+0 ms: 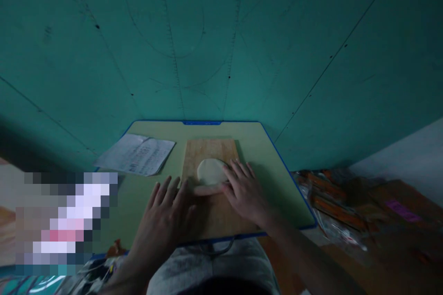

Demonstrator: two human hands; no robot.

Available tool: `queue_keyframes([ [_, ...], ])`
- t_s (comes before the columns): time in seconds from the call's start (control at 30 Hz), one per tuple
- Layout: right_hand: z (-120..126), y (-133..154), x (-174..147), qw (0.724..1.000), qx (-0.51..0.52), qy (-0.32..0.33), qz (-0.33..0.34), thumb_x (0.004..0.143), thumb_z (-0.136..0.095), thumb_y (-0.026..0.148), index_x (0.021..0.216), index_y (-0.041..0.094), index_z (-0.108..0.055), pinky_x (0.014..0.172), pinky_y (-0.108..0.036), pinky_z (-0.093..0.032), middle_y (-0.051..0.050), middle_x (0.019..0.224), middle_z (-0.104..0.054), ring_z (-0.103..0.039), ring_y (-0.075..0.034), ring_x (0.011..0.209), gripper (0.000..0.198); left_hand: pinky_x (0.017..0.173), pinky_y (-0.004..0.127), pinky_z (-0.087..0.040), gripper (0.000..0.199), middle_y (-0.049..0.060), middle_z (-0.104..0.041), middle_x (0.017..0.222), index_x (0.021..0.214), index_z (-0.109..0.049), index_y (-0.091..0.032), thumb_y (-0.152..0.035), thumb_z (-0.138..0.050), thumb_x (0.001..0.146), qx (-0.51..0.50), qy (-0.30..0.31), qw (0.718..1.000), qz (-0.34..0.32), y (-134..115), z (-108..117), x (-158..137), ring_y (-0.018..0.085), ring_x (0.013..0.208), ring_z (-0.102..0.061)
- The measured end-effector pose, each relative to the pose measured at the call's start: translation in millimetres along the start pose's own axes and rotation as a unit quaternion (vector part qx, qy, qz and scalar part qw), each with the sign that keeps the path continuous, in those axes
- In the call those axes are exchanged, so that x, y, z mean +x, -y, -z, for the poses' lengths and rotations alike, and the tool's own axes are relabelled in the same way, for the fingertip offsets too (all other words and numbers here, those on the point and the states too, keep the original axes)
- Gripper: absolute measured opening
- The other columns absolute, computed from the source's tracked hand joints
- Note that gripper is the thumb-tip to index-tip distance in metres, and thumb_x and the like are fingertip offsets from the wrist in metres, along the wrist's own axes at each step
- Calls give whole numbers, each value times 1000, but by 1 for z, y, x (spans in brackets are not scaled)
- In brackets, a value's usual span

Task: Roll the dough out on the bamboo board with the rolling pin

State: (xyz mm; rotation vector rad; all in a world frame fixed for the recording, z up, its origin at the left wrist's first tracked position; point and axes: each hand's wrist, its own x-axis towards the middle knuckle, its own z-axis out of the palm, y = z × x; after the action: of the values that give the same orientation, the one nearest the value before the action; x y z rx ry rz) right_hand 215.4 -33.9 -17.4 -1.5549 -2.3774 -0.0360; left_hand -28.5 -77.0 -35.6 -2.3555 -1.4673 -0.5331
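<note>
A flat round of dough (210, 171) lies on a wooden cutting board (212, 146). Across its near edge runs a short pale rod, seemingly a rolling pin (206, 190), with both ends hidden by my hands. My left hand (166, 214) is at the rod's left end, palm down, fingers stretched out and spread. At the other end is my right hand (245, 189), also with fingers extended; its fingertips reach the dough's right edge and its thumb is by the rod. Neither hand visibly wraps around the rod.
The board rests on a pale-topped table (287, 193) with a blue rim, against a green wall (207, 46). Printed paper sheets (138, 154) lie at its left. Right of the table are plastic-wrapped packages (332, 198) and a cardboard box (398, 203). A blurred-out patch covers the lower left.
</note>
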Motion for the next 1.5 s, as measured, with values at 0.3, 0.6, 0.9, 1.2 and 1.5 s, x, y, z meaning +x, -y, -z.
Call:
queue_keyframes([
  [0.3,-9,-21,96,998,49,6,45,103,-44,35,120,19,-67,106,-37,-39,-12,128,-65,-56,-22,121,33,103,58,-47,55,22,-59,138,134,-57,-12,-50,-37,100,21,-13,999,47,10,-14,28,41,133,-50],
  [0.6,-13,-23,145,999,19,-42,14,99,-47,23,96,17,-70,96,-35,-43,-10,105,-68,-59,-21,104,24,103,52,-48,56,23,-62,133,131,-58,-8,-47,-32,100,-38,10,986,160,50,-38,77,37,128,-55],
  [0.9,3,-11,38,1000,20,-13,17,100,-43,27,118,17,-65,104,-45,-44,-14,127,-64,-56,-28,120,31,104,53,-46,50,13,-60,140,139,-52,-18,-46,-36,101,-55,42,996,48,5,-9,24,37,135,-47],
  [1.2,1,-6,-17,993,93,-50,55,99,-42,29,128,15,-60,106,-49,-47,-17,137,-58,-53,-29,127,36,109,52,-42,49,14,-59,140,138,-54,-18,-46,-37,102,-101,66,992,23,17,-18,57,34,134,-48],
  [1.5,-11,-47,41,991,84,-82,-68,96,-43,24,108,17,-69,98,-37,-48,-13,119,-68,-63,-24,111,29,99,46,-47,49,17,-64,132,131,-59,-15,-46,-37,101,-29,73,991,105,12,-34,132,33,125,-57],
])
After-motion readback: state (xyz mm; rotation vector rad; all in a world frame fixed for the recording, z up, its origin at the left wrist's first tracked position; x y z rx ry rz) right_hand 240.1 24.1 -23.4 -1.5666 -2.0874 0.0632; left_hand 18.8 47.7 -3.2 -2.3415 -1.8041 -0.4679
